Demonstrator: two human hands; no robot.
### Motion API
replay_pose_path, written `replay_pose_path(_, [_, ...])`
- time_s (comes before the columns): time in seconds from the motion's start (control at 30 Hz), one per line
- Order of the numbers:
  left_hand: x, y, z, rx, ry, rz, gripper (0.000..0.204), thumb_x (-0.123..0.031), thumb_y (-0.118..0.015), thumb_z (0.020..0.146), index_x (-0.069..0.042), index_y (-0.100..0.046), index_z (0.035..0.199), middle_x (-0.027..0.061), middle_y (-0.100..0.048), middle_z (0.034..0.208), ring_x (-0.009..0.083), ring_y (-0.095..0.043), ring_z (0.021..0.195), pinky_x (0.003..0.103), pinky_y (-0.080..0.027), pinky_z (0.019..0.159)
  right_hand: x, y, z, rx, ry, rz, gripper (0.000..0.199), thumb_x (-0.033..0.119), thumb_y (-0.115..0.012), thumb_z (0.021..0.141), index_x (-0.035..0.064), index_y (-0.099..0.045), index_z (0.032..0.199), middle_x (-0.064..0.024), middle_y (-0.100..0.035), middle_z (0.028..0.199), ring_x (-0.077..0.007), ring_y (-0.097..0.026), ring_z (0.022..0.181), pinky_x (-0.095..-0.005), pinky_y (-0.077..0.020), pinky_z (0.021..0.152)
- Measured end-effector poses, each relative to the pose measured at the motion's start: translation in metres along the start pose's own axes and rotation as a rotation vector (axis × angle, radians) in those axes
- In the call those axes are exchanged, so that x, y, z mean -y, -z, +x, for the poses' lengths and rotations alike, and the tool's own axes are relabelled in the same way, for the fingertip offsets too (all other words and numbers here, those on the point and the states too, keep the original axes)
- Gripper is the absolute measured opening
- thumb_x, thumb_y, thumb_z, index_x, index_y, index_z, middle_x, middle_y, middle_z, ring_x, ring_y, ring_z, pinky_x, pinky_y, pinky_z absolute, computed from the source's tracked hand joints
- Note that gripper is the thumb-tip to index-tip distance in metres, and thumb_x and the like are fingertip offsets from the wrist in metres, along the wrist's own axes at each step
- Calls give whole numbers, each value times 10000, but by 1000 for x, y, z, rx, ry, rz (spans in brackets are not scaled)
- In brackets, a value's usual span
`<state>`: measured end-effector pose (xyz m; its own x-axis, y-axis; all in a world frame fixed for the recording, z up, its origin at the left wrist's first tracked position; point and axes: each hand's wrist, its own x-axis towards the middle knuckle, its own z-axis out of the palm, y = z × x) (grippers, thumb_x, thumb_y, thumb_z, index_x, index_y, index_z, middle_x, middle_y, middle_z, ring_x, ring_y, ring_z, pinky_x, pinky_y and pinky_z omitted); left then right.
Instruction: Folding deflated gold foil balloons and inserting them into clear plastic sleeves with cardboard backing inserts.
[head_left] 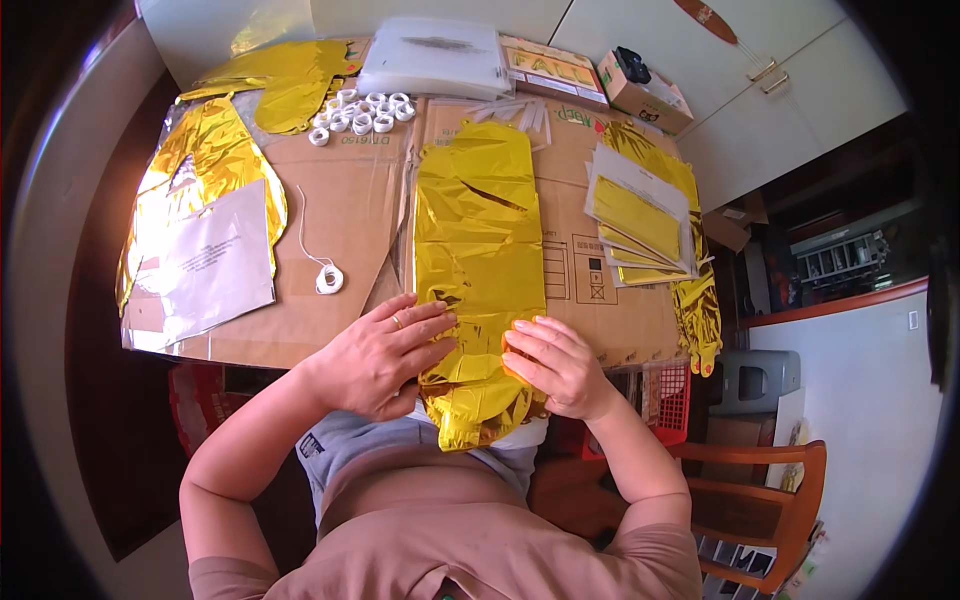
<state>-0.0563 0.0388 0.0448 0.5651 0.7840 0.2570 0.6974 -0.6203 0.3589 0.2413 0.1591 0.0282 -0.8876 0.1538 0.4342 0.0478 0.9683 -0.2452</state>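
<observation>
A long gold foil balloon (pixel 480 230) lies flat and folded on the cardboard-covered table, its rounded near end hanging over the front edge toward my lap. My left hand (pixel 385 350) rests on the foil's left edge, fingers stretched out across it; its thumb is partly hidden. Closed over a small orange object (pixel 516 350), my right hand (pixel 553 362) presses at the foil's right edge. Most of that orange object is covered by the fingers, so its kind cannot be made out.
White ribbon rolls (pixel 362 112) cluster at the back, with one loose roll (pixel 329 279) at left. Clear plastic bags (pixel 435 60) are stacked behind. Packed gold foils (pixel 640 215) lie right; a white printed sheet (pixel 217 260) lies left. A wooden chair (pixel 800 500) stands at lower right.
</observation>
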Motion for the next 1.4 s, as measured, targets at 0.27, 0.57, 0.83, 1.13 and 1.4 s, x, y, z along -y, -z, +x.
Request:
replay_pose_path(0.27, [-9, -20, -3, -171, 29, 106, 601, -277, -794, 745, -31, -622, 1266, 170, -551, 1406, 346, -538, 1303, 514, -411, 1087, 7, -1, 3, -38, -34, 10, 245, 100, -677, 831, 63, -725, 1069, -119, -703, 1193, -313, -654, 1165, -466, -504, 1019])
replay_pose_path(0.57, [-15, -25, -1, -256, 26, 197, 419, -263, -779, 803, -36, -653, 1131, 75, -616, 1107, 246, -606, 1071, 394, -483, 895, 6, 0, 2, -53, -66, 81, 252, 80, -679, 837, 74, -724, 1084, -93, -712, 1180, -293, -665, 1143, -455, -514, 997])
replay_pose_path(0.83, [-7, -22, 2, -294, -9, 121, 391, -119, -780, 730, -40, -682, 1101, 64, -674, 1065, 233, -652, 968, 385, -497, 853, 4, -3, -2, -58, -82, 110, 351, 88, -718, 774, 65, -711, 1124, -101, -708, 1193, -301, -662, 1153, -459, -508, 1018])
replay_pose_path(1.13, [-8, -28, 1, -351, 54, 88, 420, -114, -789, 686, -60, -696, 1092, 63, -699, 1065, 235, -666, 915, 374, -513, 809, 4, 4, -13, -90, -103, -88, 542, 56, -728, 605, 43, -680, 1144, -120, -666, 1181, -315, -623, 1141, -476, -481, 1023])
replay_pose_path(1.4, [-8, -29, 0, -364, 79, 74, 377, -106, -783, 719, -70, -698, 1085, 66, -714, 1060, 233, -689, 898, 369, -522, 786, 10, 11, -4, -92, -124, -42, 501, 61, -737, 617, 40, -670, 1113, -107, -654, 1091, -306, -623, 1010, -447, -483, 944])
